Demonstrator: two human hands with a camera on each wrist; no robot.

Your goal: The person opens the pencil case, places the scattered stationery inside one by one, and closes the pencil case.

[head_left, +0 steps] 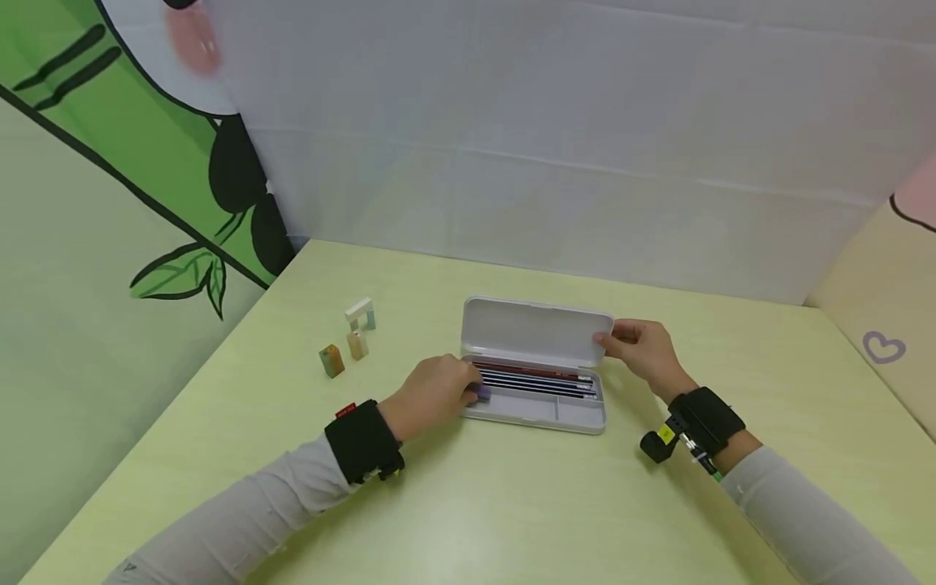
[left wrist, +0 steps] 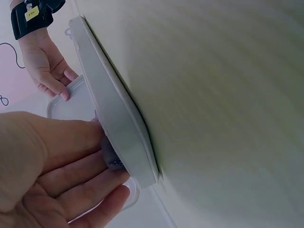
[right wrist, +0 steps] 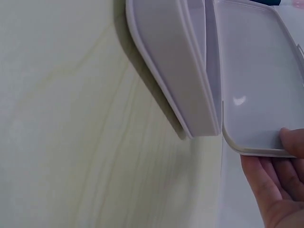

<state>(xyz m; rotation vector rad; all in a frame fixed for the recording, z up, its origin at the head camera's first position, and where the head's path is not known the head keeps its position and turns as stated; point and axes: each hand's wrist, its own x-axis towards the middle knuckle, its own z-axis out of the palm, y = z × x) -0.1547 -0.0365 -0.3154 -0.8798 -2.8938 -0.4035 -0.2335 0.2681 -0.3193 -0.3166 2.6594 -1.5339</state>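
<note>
A white pencil case (head_left: 541,421) lies on the table with its lid (head_left: 534,331) raised. Several dark pencils (head_left: 537,383) and a reddish-brown one lie side by side along its back compartment. My left hand (head_left: 435,396) is at the case's left end, pinching a small dark purple block (head_left: 481,393) between thumb and fingers; the left wrist view shows the block (left wrist: 110,154) just at the case wall. My right hand (head_left: 647,351) grips the lid's right edge, thumb on the inner face and fingers behind, as the right wrist view shows the lid (right wrist: 261,80) close up.
Left of the case stand a small orange-and-green block (head_left: 331,361), a beige block (head_left: 357,345) and a white piece (head_left: 359,309) lying across supports. A white sheet (head_left: 548,162) hangs behind the table, and painted panels (head_left: 110,244) flank it.
</note>
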